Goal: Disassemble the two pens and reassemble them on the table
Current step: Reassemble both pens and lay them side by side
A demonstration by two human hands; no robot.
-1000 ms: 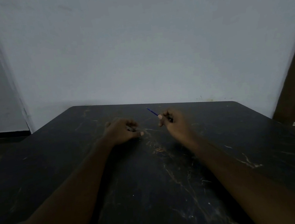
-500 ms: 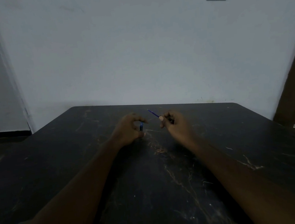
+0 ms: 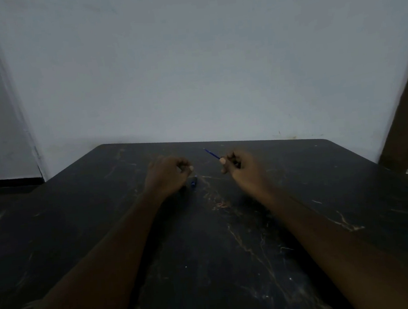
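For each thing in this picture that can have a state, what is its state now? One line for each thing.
blue refill: pinched in the right hand, tip pointing away and to the left.
right hand: closed on the refill.
left hand: curled; what it holds is hidden.
small blue pen part: lying on the table, beside the left hand.
table: dark, scratched.

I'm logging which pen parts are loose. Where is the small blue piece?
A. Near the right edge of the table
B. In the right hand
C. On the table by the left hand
C: the small blue piece lies on the table just beside the left hand.
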